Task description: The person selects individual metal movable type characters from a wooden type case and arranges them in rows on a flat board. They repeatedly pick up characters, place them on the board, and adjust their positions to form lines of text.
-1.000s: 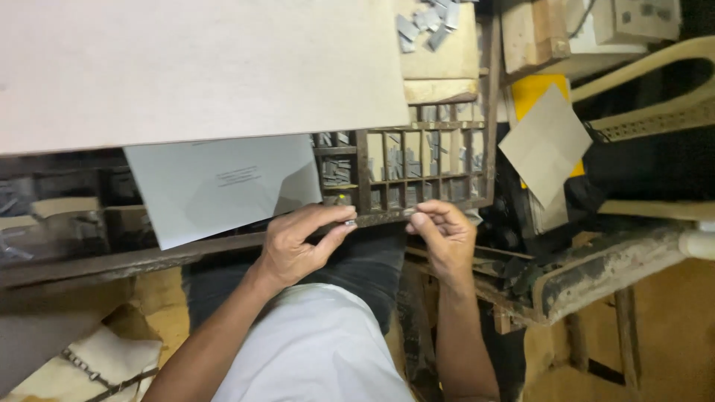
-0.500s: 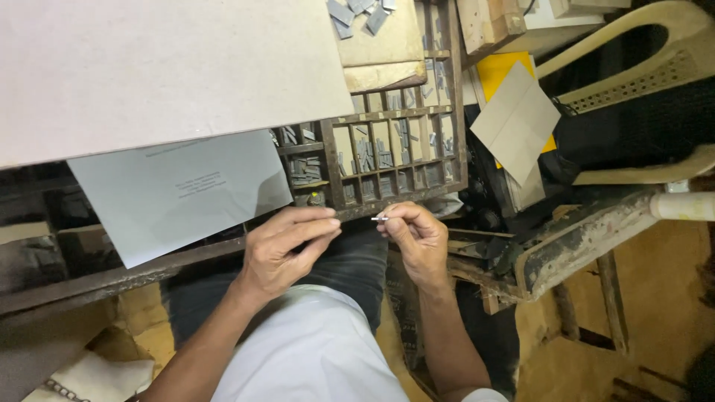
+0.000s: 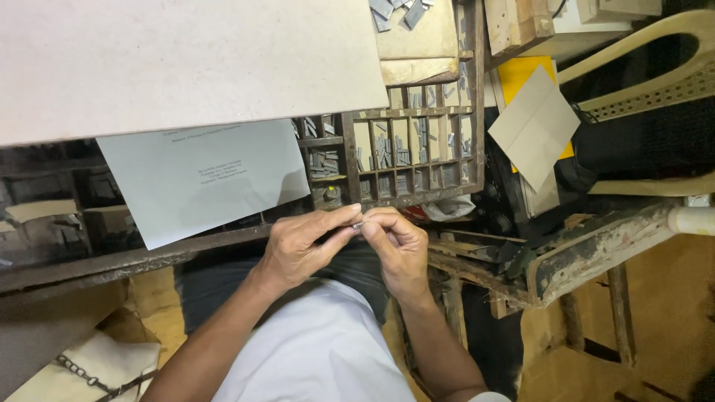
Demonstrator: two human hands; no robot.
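Both hands meet at the fingertips over a small grey metal piece (image 3: 358,224), pinching it between them just below the front edge of the wooden type case (image 3: 414,198). On the left hand (image 3: 302,246), the thumb and forefinger are stretched out and closed on the piece from the left. On the right hand (image 3: 398,246), the fingers are curled and closed on the same piece from the right. So little of the piece shows between the fingers that its shape cannot be told.

Directly above the hands, the type case is split by thin wooden strips into many small compartments, several holding small grey metal slugs (image 3: 386,152). Left of it, a pale grey-blue printed sheet (image 3: 205,179) lies tilted across the bench, partly tucked under a large off-white board (image 3: 179,63). More loose grey slugs (image 3: 395,9) lie on a tan card at the top edge of the view. To the right, a folded tan card (image 3: 535,126) rests on a yellow sheet (image 3: 521,74), near a cream plastic chair (image 3: 648,82). Below the hands are the person's white shirt (image 3: 320,357) and dark trousers.
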